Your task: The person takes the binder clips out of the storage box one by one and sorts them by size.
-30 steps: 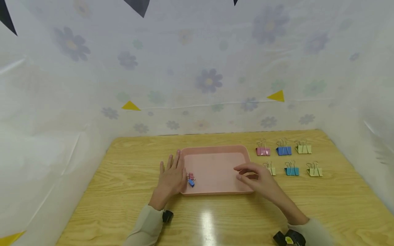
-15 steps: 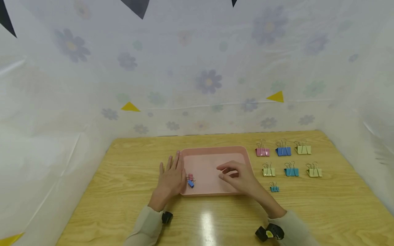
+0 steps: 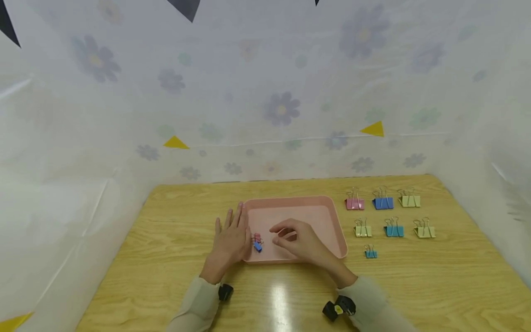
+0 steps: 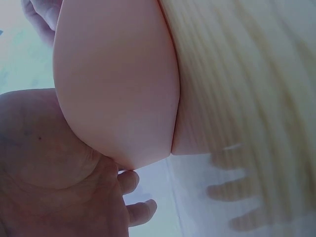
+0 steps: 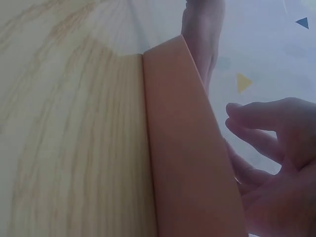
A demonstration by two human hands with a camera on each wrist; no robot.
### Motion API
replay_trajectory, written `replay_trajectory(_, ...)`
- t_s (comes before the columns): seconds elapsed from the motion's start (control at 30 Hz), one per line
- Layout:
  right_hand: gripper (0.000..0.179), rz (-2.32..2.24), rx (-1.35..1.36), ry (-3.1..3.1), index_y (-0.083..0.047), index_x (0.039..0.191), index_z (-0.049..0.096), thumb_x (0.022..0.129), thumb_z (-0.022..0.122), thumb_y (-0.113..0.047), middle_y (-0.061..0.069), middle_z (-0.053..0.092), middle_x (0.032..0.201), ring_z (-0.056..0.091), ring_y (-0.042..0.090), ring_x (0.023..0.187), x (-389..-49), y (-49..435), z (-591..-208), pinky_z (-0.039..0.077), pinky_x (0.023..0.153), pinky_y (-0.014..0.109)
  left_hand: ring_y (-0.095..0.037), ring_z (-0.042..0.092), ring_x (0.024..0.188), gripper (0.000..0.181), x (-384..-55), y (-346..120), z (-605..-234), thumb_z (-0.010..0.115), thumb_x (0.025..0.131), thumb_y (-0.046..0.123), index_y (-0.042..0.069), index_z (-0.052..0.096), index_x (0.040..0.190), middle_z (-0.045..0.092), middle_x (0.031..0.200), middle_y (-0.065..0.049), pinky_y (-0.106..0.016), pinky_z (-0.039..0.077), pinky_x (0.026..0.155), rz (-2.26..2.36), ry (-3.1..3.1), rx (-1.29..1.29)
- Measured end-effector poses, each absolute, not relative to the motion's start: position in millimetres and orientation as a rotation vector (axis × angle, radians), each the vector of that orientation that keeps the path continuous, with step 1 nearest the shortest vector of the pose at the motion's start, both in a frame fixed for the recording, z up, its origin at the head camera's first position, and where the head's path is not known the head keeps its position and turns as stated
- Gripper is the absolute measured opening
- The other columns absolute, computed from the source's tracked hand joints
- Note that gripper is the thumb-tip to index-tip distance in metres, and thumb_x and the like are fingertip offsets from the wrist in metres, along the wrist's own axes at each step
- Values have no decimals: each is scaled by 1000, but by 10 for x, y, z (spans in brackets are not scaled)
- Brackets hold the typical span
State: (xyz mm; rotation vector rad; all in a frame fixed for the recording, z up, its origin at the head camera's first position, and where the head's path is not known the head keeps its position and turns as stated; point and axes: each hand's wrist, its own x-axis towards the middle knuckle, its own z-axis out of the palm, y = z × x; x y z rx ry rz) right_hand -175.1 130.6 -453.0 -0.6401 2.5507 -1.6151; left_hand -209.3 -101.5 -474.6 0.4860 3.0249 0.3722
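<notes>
A pink tray (image 3: 290, 261) lies on the wooden table. My left hand (image 3: 231, 242) rests along its left wall with straight fingers; the left wrist view shows the palm (image 4: 59, 163) against the tray's outer side. Just inside that wall are small binder clips, a blue clip (image 3: 257, 247) and a pink clip (image 3: 257, 237) beside it. Over the middle of the tray hovers my right hand (image 3: 300, 240), fingers loosely bent and thumb apart from them, to the right of these clips. Nothing shows between its fingers in the head view or the right wrist view.
Right of the tray, larger binder clips stand in rows: a pink clip (image 3: 354, 203), a dark blue clip (image 3: 383, 203) and a yellow clip (image 3: 410, 201) at the back, several more in front. A small teal clip (image 3: 371, 253) is nearest me. A flowered sheet (image 3: 282, 110) hangs behind.
My right hand has moved left from the tray's right edge to over its middle, uncovering the small teal clip and the yellow clip. My left hand and the clips have stayed put.
</notes>
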Motion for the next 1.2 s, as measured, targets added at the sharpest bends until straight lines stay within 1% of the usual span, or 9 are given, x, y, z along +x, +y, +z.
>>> replay_trajectory(0.13,23,-1608,-682,2539,-3,117,74,95,74,-11,7,71,115,70,24,98,-1782,1206,-4610,58,84,35,-40,16,155,62,-2069,-993,-4671,33,111,29,5,13,165,12,172,-10,-69,11,118,393,3014,476)
replay_trajectory(0.27,23,-1592,-723,2495,-3,117,74,96,73,-10,10,71,115,70,26,97,-1790,1123,-4657,59,83,36,-39,17,155,61,-2047,-987,-4633,33,111,27,4,15,165,12,172,-10,-69,12,118,382,3013,474)
replay_trajectory(0.37,23,-1575,-737,2455,-4,118,75,95,73,-9,10,71,116,70,25,97,-1792,1073,-4672,59,82,33,-39,17,155,61,-2048,-993,-4638,32,111,27,3,15,165,12,172,-10,-69,12,118,386,3010,476)
replay_trajectory(0.5,24,-1536,-747,2472,-5,117,75,94,74,-6,6,71,115,69,22,96,-1803,1023,-4687,58,81,29,-39,13,156,62,-2082,-1006,-4680,31,111,27,5,12,165,8,172,-9,-70,9,118,406,2998,492)
replay_trajectory(0.6,24,-1495,-737,2519,-5,117,76,93,74,-5,4,71,113,69,21,96,-1789,1038,-4697,58,79,28,-39,11,156,62,-2096,-952,-4695,29,111,28,6,10,166,6,172,-9,-69,8,118,393,2988,509)
replay_trajectory(0.73,25,-1426,-726,2585,-4,117,76,92,74,-4,5,71,110,68,21,94,-1784,1046,-4719,58,78,32,-39,14,155,60,-2079,-889,-4662,30,111,27,5,13,165,8,172,-10,-69,10,118,372,2991,517)
replay_trajectory(0.9,28,-1337,-721,2637,-5,116,77,87,79,-6,4,70,106,65,15,90,-1820,968,-4756,57,76,32,-39,15,155,59,-2058,-918,-4661,30,111,26,3,16,164,10,172,-10,-69,11,118,370,2998,501)
replay_trajectory(1.2,15,-1290,-722,2681,-7,96,79,83,84,-7,2,67,93,64,12,80,-1852,833,-4737,54,70,28,-39,15,155,60,-2050,-985,-4656,27,110,26,3,14,165,9,172,-11,-69,9,119,367,3002,473)
